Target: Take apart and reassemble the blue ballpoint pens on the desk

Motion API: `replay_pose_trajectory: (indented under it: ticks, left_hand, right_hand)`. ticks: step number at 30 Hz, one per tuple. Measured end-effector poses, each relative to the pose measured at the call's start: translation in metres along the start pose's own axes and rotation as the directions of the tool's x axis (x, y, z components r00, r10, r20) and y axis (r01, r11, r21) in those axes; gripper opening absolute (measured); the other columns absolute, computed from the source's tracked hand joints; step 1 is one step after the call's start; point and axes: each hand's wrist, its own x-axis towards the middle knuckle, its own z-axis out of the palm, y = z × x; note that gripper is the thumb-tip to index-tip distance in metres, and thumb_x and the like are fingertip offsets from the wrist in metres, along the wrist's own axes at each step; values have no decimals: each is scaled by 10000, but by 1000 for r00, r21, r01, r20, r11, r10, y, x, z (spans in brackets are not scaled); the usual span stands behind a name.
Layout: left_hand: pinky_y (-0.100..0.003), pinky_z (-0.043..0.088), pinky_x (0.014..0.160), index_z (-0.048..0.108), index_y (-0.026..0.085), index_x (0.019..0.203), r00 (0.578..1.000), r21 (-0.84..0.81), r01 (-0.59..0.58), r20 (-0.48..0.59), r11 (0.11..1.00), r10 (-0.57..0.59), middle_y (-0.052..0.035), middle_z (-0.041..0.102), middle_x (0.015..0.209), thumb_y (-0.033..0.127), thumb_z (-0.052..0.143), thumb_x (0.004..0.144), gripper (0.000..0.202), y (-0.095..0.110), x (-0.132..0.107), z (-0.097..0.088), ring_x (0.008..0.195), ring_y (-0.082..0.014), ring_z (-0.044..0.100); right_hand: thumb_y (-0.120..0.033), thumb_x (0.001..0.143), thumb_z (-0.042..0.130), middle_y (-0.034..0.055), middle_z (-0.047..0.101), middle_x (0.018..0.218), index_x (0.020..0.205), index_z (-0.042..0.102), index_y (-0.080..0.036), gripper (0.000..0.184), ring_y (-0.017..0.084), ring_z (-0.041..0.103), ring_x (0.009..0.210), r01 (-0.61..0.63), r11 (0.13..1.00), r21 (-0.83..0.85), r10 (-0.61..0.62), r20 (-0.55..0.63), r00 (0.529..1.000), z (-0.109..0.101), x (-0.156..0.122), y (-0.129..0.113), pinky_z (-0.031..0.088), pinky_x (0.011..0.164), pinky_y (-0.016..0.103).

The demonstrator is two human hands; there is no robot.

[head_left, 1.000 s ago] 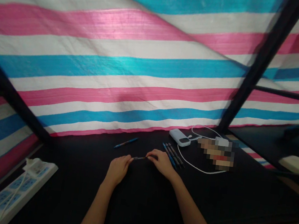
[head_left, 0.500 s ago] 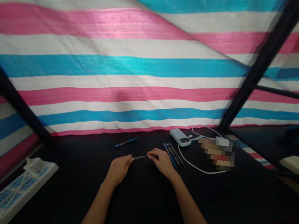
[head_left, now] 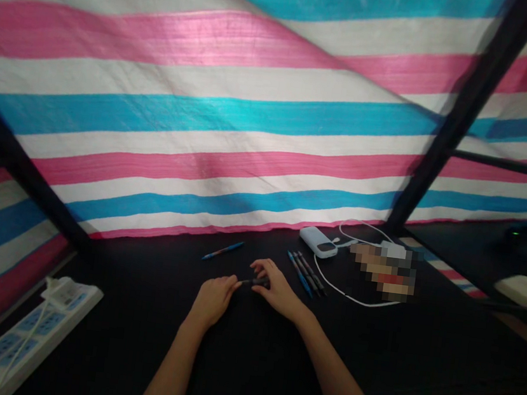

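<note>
A dark pen lies level between my two hands above the black table. My left hand is closed, with thumb and fingertips pinching the pen's left end. Around its right end, my right hand has thumb and fingers parted, with a gap between them and the pen. Just right of that hand, several blue and dark pens lie side by side on the table. Farther back, a single blue pen lies at a slant.
A pale blue power bank with a white cable sits at the back right, beside a blurred-out patch. On the left is a white power strip. Striped sheeting hangs behind the table, between dark metal posts.
My right thumb and fingers have spread from a pinch on the pen, showing more of its right end. My left hand keeps its hold, almost unmoved.
</note>
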Motion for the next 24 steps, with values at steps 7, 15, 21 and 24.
replay_pose_trajectory:
  ticks: [7, 15, 21, 24]
  left_hand:
    - [-220, 339, 625, 479, 215, 840, 1000, 18, -19, -1, 1000, 19, -7, 605, 819, 330, 195, 909, 314, 0, 1, 1, 737, -122, 565]
    - [-217, 335, 616, 468, 215, 817, 1000, 10, -16, -21, 1000, 16, 6, 600, 788, 332, 206, 909, 301, -2, 0, 3, 719, -116, 563]
    - [-221, 337, 609, 465, 216, 812, 999, 4, -30, -39, 1000, 30, 9, 596, 778, 326, 202, 910, 302, -3, 0, 4, 718, -119, 562]
    - [-220, 335, 608, 467, 213, 810, 999, 12, -22, -35, 1000, 23, 9, 596, 775, 326, 202, 909, 305, -3, 1, 5, 719, -120, 563]
  right_hand:
    - [-279, 797, 507, 19, 603, 859, 899, 592, -199, 155, 137, 541, 743, -51, 996, -80, 54, 48, 997, -6, 2, 2, 403, 699, 259]
    - [-287, 796, 502, -1, 600, 738, 778, 596, -184, 141, 128, 540, 697, -79, 993, -84, 83, 44, 996, -8, 2, 2, 390, 657, 239]
    - [-249, 693, 624, 11, 600, 869, 864, 585, -189, 185, 139, 538, 756, -23, 993, -119, 23, 4, 1000, -9, 2, 0, 388, 673, 238]
    - [-278, 796, 501, -3, 607, 743, 816, 607, -194, 137, 131, 545, 698, -66, 990, -128, 74, 53, 996, -8, 2, 0, 380, 657, 242]
